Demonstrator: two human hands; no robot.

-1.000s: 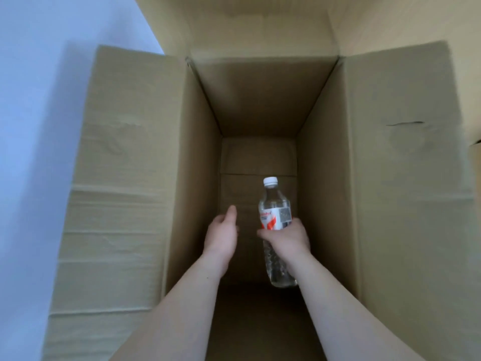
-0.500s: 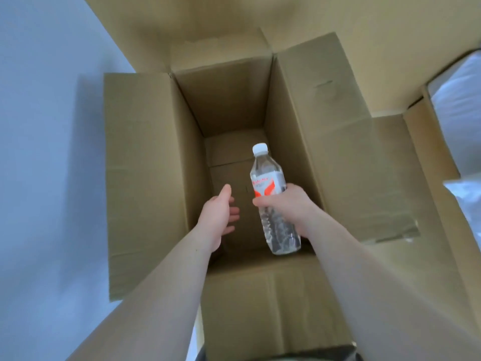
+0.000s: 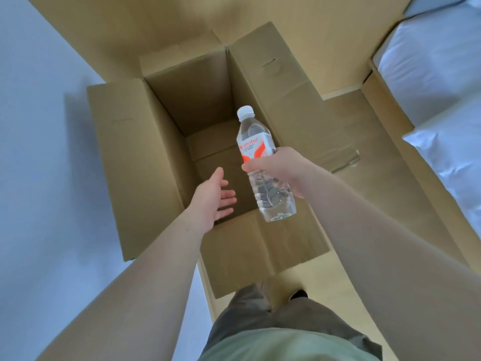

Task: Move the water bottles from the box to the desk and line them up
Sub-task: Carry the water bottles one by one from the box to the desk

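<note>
Gripping nothing, the left hand (image 3: 212, 198) is hovering over the open cardboard box (image 3: 135, 162) with its fingers loosely spread and its palm turned toward the bottle. Just to its right, the right hand (image 3: 279, 169) is wrapping its grip round the middle of the water bottle (image 3: 263, 162), holding it above the box's opening. Its long axis is running from near to far, the white cap pointing away from the person and the clear base pointing back toward them, tilted slightly left at the top. Pale wall is showing at the left, wooden floor (image 3: 338, 48) is lying beyond the box, and a bed (image 3: 437, 63) with white sheets is standing at the right.
</note>
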